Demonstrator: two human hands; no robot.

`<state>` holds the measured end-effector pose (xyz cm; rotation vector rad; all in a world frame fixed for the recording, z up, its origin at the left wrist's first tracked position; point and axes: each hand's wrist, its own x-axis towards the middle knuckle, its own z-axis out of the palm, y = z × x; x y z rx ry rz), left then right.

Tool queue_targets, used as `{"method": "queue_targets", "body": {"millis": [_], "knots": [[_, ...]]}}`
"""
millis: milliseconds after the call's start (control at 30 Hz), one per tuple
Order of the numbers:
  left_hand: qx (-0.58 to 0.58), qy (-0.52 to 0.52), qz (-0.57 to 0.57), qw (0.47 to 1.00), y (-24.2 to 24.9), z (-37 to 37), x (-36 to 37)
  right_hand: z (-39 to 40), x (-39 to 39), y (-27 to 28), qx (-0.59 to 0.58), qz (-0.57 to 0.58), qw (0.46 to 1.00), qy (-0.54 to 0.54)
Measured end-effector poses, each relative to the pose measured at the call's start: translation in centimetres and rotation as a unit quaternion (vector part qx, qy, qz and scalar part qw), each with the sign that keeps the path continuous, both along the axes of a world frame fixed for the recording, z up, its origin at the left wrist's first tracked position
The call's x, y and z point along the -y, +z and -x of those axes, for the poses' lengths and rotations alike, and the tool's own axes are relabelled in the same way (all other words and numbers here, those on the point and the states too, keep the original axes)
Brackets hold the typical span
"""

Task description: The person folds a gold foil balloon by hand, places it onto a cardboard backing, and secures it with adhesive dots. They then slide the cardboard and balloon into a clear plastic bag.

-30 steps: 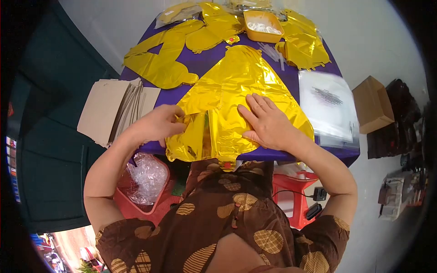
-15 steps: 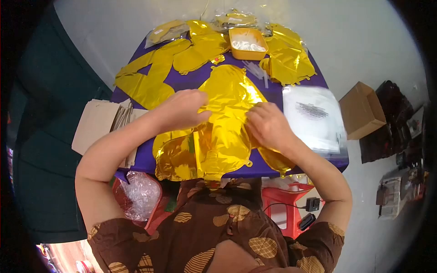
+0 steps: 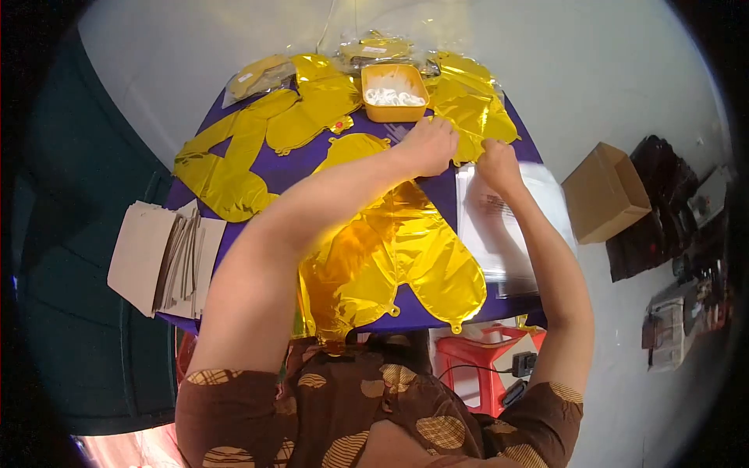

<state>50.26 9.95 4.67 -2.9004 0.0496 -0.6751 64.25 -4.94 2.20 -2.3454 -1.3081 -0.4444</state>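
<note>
My left hand [image 3: 431, 147] reaches across to the back right, fingers closed at the near edge of a stack of flat gold foil balloons [image 3: 470, 101]. Just to its right, my right hand [image 3: 499, 165] pinches the same foil edge between thumb and fingers. How much foil each hand grips is partly hidden. Another gold foil balloon [image 3: 441, 269], with rounded lobes and small tabs, lies spread at the front of the table under my left forearm. Beside my left hand, some clear straws [image 3: 398, 131] are partly covered.
A yellow tub [image 3: 395, 109] of white coiled pieces stands at the back. More gold balloons [image 3: 226, 168] lie at the left on the purple cloth [image 3: 285, 173]. Clear plastic sleeves [image 3: 491, 242] are at the right, folded cardboard [image 3: 144, 253] at the left, and an open carton [image 3: 605, 195] beyond the table.
Both hands have left the balloon at the front and moved up and right to the back stack. The front balloon's lower right lobe now lies spread out. The view has shifted slightly.
</note>
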Motion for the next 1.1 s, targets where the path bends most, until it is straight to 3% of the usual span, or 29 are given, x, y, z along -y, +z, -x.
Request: {"method": "queue_targets", "body": {"millis": [133,233,267,367,433,533,667,800,900,1000,1033,1100], "knots": [[-0.061,0.040,-0.026,0.997,-0.4,-2.2,0.6,0.3,1.8,1.3,-0.046,-0.052,0.997,0.028],[-0.052,0.083,0.074,0.992,0.7,-3.1,0.4,0.6,2.9,2.1,-0.060,-0.101,0.992,0.051],[0.050,0.104,0.128,0.985,1.1,-3.7,0.3,0.6,3.2,2.3,-0.063,-0.118,0.989,0.061],[0.297,0.132,0.302,0.896,4.5,-6.2,-0.7,0.6,3.9,2.7,-0.078,-0.143,0.985,0.061],[0.363,0.147,0.368,0.844,7.4,-6.9,-2.1,1.2,4.2,3.3,-0.129,-0.151,0.979,0.049],[0.441,0.054,0.577,0.686,11.0,-6.7,-3.3,1.6,4.1,3.6,-0.158,-0.190,0.968,0.047],[0.410,-0.012,0.586,0.699,16.3,-3.7,-3.1,1.7,3.4,5.5,-0.118,-0.309,0.940,0.079],[0.393,-0.066,0.586,0.705,21.2,1.6,-1.3,3.4,3.0,10.9,-0.084,-0.362,0.924,0.090],[0.381,-0.131,0.572,0.714,23.0,3.4,-1.8,5.5,2.6,15.4,0.107,-0.417,0.897,0.101],[0.343,-0.192,0.573,0.719,24.2,6.6,-0.4,8.1,2.5,19.0,0.106,-0.374,0.918,0.074],[0.329,-0.222,0.572,0.718,24.4,7.5,0.4,8.9,1.8,20.0,-0.047,-0.412,0.900,0.131],[0.309,-0.289,0.579,0.697,24.6,8.7,1.6,10.6,1.4,21.5,-0.258,-0.361,0.865,0.232]]}}
